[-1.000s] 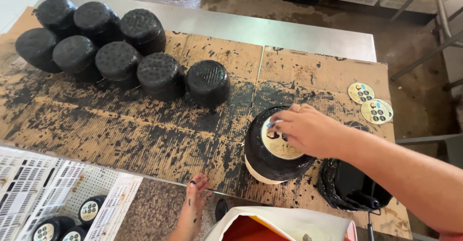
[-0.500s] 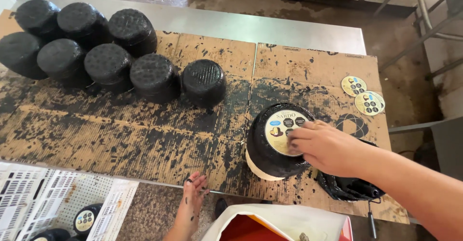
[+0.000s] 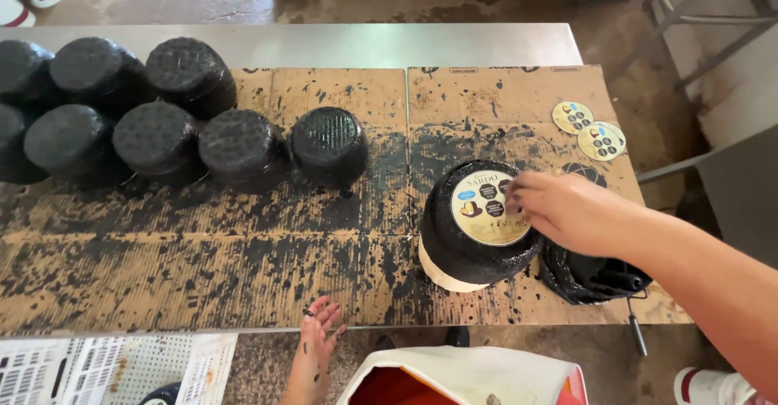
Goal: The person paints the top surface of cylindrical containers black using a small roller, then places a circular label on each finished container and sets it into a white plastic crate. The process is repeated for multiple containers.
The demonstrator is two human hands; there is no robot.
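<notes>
A black wax-coated cheese wheel (image 3: 474, 243) stands tilted on the paint-stained cardboard (image 3: 243, 267). A round cream label (image 3: 486, 208) lies on its top face. My right hand (image 3: 563, 210) rests on the label's right edge, fingers pressing it flat. My left hand (image 3: 312, 356) hangs below the table's near edge, fingers loosely spread, holding nothing. A black paint pot with a brush (image 3: 592, 275) sits just right of the wheel, under my right forearm.
Several unlabelled black wheels (image 3: 243, 150) line the cardboard's left and back. Two spare round labels (image 3: 590, 129) lie at the far right. A white perforated crate (image 3: 113, 368) sits lower left, an orange-lined bag (image 3: 462, 377) below the table edge.
My right hand slid from the label's top to its right edge, uncovering the label. The view shifted so the wheel sits nearer the centre. The left hand stayed put.
</notes>
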